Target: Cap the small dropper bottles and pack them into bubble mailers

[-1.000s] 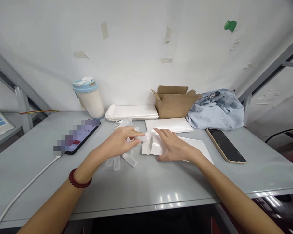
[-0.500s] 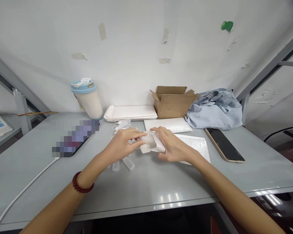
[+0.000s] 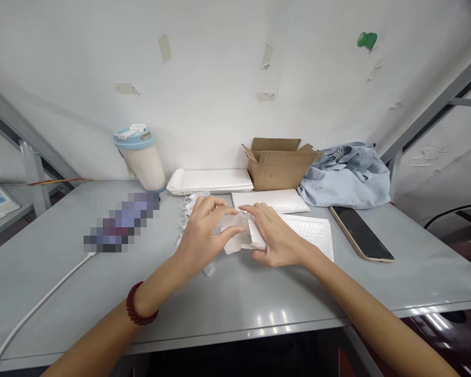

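At the left of the frame, find no real shift: blurred-out phone with a white cable plugged in, cup upright behind. Toward the centre, note the left hand farther right than half a second ago, with thumb and index finger spread apart (holding nothing, as far as can be told) at the mouth of the small white box. Touching or not: cannot tell. See less of the clear plastic pieces now, hidden mostly behind this hand. Just right of centre, see the right hand clamped on the box much as before, mouth turned left. Judge this as steadying on one side, handling the mouth on the other. At the right, find the bubble mailer and dark phone practically unmoved.
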`<state>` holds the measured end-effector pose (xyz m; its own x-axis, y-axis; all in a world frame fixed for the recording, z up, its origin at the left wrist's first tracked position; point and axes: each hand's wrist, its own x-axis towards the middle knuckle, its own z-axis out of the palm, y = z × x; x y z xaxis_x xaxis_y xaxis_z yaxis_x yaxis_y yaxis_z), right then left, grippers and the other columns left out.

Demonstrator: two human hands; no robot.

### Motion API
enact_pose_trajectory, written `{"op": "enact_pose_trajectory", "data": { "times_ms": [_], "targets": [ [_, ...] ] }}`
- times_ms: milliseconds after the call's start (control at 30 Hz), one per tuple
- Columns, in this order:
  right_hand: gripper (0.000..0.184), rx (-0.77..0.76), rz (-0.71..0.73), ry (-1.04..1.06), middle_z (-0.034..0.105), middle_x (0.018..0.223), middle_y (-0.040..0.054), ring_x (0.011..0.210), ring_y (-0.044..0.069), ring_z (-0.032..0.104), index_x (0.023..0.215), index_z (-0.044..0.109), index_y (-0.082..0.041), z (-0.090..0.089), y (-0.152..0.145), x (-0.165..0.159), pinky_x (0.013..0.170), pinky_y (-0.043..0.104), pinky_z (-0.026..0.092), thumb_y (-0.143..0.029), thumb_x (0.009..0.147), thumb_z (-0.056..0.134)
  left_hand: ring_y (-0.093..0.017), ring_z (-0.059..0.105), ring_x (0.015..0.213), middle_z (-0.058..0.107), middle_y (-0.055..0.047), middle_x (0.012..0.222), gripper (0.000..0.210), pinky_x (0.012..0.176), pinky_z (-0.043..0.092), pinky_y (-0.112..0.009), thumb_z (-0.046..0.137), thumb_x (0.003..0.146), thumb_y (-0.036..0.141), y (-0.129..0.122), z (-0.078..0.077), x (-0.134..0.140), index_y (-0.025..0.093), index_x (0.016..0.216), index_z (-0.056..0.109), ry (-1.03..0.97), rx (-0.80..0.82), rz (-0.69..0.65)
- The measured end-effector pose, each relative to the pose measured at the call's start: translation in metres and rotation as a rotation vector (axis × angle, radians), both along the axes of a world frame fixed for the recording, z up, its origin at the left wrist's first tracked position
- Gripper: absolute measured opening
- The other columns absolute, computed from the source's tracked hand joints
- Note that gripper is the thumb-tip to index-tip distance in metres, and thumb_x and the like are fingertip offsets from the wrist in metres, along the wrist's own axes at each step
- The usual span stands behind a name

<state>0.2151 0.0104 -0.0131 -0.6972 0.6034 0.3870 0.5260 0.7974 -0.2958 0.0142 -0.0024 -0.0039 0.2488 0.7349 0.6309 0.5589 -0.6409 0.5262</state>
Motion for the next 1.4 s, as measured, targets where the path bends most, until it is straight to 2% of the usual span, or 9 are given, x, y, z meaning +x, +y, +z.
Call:
{"op": "enact_pose_trajectory", "data": {
  "times_ms": [67, 133, 233, 333, 667, 867, 967, 1100, 1400],
  "targets": [
    [0.078, 0.009, 0.017, 0.006, 0.045, 0.101, 0.0097, 0.089, 0.024, 0.041, 0.132, 0.030, -0.012, 0.003, -0.003, -0.002, 0.078, 0.040, 0.041, -0.020, 0.059, 0.056, -0.024, 0.054, 0.098, 0.063, -0.006, 0.101, 0.035, 0.080, 0.046, -0.038, 0.079, 0.065, 0.033, 0.000, 0.006, -0.001, 0.021, 0.095, 0.065, -0.079, -0.214, 0.071],
    [0.079, 0.022, 0.023, 0.009, 0.045, 0.100, 0.0092, 0.088, 0.024, 0.041, 0.133, 0.030, -0.012, 0.005, -0.006, -0.003, 0.077, 0.040, 0.040, -0.020, 0.058, 0.055, -0.023, 0.056, 0.098, 0.063, -0.005, 0.106, 0.044, 0.078, 0.047, -0.035, 0.080, 0.063, 0.036, 0.001, 0.012, -0.003, 0.021, 0.101, 0.063, -0.177, -0.510, -0.038],
    [0.078, 0.044, 0.032, -0.009, 0.045, 0.100, 0.0091, 0.086, 0.023, 0.040, 0.133, 0.031, -0.013, 0.006, -0.010, -0.005, 0.074, 0.039, 0.039, -0.020, 0.059, 0.054, -0.020, 0.061, 0.091, 0.067, -0.004, 0.100, 0.039, 0.076, 0.047, -0.031, 0.075, 0.068, 0.035, 0.001, 0.019, -0.006, 0.020, 0.103, 0.064, -0.314, -0.883, -0.269],
    [0.077, 0.079, 0.049, -0.019, 0.045, 0.100, 0.0095, 0.086, 0.024, 0.039, 0.132, 0.032, -0.012, 0.005, -0.013, -0.006, 0.073, 0.039, 0.038, -0.022, 0.060, 0.053, -0.017, 0.061, 0.083, 0.068, -0.002, 0.089, 0.030, 0.074, 0.046, -0.028, 0.072, 0.071, 0.032, -0.001, 0.022, -0.006, 0.019, 0.097, 0.067, -0.377, -1.059, -0.330],
    [0.079, 0.203, 0.105, -0.011, 0.046, 0.109, 0.0119, 0.092, 0.025, 0.041, 0.136, 0.027, -0.014, 0.001, -0.019, -0.016, 0.077, 0.041, 0.039, -0.023, 0.061, 0.051, -0.009, 0.040, 0.060, 0.046, 0.006, 0.059, 0.008, 0.053, 0.032, -0.021, 0.060, 0.062, 0.014, -0.009, 0.005, 0.012, 0.016, 0.059, 0.052, -0.271, -0.742, -0.131],
    [0.080, 0.354, -0.023, -0.075, 0.036, 0.134, 0.0212, 0.125, 0.035, 0.031, 0.139, 0.022, -0.012, -0.004, -0.012, -0.014, 0.097, 0.053, 0.028, -0.019, 0.065, 0.053, -0.008, 0.035, 0.052, 0.039, 0.007, 0.054, 0.019, 0.047, 0.027, -0.020, 0.058, 0.065, 0.019, -0.005, 0.011, 0.009, 0.017, 0.055, 0.042, -0.427, -0.840, 0.040],
    [0.080, 0.333, -0.081, -0.097, 0.039, 0.134, 0.0217, 0.126, 0.033, 0.034, 0.139, 0.023, -0.012, -0.007, -0.006, -0.011, 0.098, 0.053, 0.026, -0.013, 0.063, 0.051, -0.012, 0.051, 0.060, 0.055, 0.003, 0.065, 0.013, 0.053, 0.039, -0.022, 0.066, 0.064, 0.021, -0.002, 0.016, 0.000, 0.017, 0.072, 0.057, -0.594, -1.029, -0.115],
    [0.073, 0.258, -0.130, -0.014, 0.044, 0.129, 0.0197, 0.122, 0.031, 0.040, 0.135, 0.029, -0.013, -0.006, -0.001, -0.007, 0.094, 0.048, 0.030, -0.014, 0.066, 0.051, -0.019, 0.061, 0.080, 0.065, -0.004, 0.088, 0.040, 0.069, 0.049, -0.027, 0.077, 0.060, 0.022, 0.000, 0.021, -0.007, 0.017, 0.096, 0.063, -0.632, -1.155, -0.330],
    [0.064, 0.224, -0.072, -0.008, 0.050, 0.121, 0.0172, 0.111, 0.030, 0.045, 0.129, 0.036, -0.014, -0.005, -0.007, -0.013, 0.090, 0.047, 0.034, -0.014, 0.067, 0.051, -0.009, 0.042, 0.054, 0.048, 0.006, 0.059, 0.014, 0.048, 0.034, -0.020, 0.065, 0.059, 0.015, -0.003, 0.006, 0.004, 0.017, 0.067, 0.053, -0.391, -0.982, -0.111]
  ]
}}
